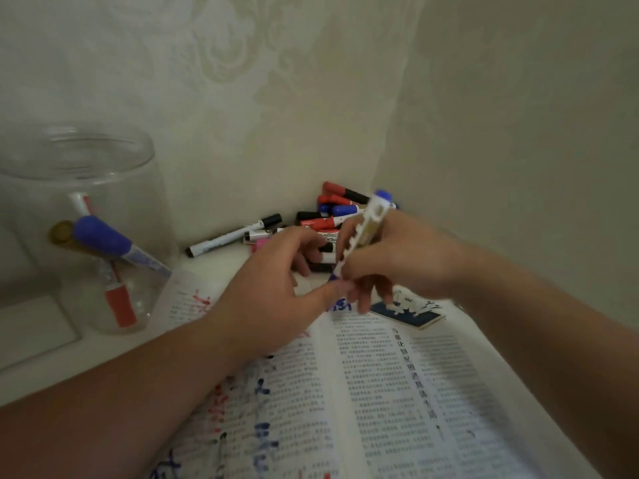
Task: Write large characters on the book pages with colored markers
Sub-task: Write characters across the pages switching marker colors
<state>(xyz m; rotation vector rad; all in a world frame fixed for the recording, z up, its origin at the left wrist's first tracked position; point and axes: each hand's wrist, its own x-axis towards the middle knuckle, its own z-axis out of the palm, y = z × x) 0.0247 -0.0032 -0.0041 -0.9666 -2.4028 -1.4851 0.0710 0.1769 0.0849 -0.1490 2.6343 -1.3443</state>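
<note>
Above the open book (297, 382) on the surface (121, 350), the right hand (390, 257) grips a blue marker (359, 233) tip-down while the left hand (276, 288) pinches its lower end, apparently uncapping it; next, the tip must meet the right page (415, 392).

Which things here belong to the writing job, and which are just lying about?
Job: blue marker, right hand gripping it, left hand at its lower end, book.
Lying about: marker pile in the corner, black marker, jar with markers.
</note>
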